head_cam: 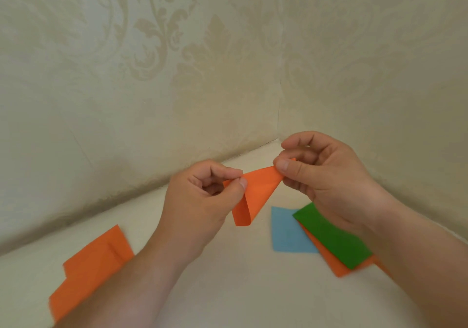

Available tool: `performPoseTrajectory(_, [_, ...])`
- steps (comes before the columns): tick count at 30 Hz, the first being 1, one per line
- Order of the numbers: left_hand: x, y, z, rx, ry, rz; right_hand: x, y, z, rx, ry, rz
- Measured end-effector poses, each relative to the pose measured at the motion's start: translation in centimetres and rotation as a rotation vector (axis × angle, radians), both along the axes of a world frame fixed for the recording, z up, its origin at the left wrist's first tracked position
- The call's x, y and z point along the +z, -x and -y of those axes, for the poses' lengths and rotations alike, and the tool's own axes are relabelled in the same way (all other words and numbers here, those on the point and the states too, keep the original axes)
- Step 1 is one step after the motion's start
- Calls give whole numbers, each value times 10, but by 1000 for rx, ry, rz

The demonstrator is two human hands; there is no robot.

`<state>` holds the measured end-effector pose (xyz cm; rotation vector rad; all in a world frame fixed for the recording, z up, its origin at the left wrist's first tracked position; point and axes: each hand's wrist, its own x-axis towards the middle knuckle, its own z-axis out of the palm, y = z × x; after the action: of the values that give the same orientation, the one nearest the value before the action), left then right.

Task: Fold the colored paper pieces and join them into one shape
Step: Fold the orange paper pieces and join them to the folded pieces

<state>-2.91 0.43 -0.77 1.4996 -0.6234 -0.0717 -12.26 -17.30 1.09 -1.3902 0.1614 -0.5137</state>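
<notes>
An orange paper piece (255, 193) hangs in the air above the table, bent over on itself with a loose loop at its lower end. My left hand (202, 198) pinches its left corner between thumb and forefinger. My right hand (321, 170) pinches its upper right corner the same way. On the table to the right lie a blue paper square (286, 231), a green paper piece (331, 236) and an orange sheet (336, 264) under the green one. A folded orange paper (88, 269) lies at the left, partly hidden by my left forearm.
The cream table (240, 289) sits in a corner. Two patterned walls (177, 74) meet behind the hands, close to the held paper. My right forearm covers part of the green and orange sheets.
</notes>
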Motion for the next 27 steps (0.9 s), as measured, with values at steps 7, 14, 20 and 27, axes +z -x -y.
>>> performPoseTrajectory(7, [4,0,-1,-25,-3,-69,5,3,5,2,9,-69])
performPoseTrajectory(14, [4,1,-1,-32,-39,-71,5,2,8,24,-65,-163])
performPoseTrajectory(20, [5,3,1,-42,-9,-123,-5,0,-12,168,-168,-177])
performPoseTrajectory(27, [6,1,3,-58,98,-321,-9,-5,-12,122,-161,-199])
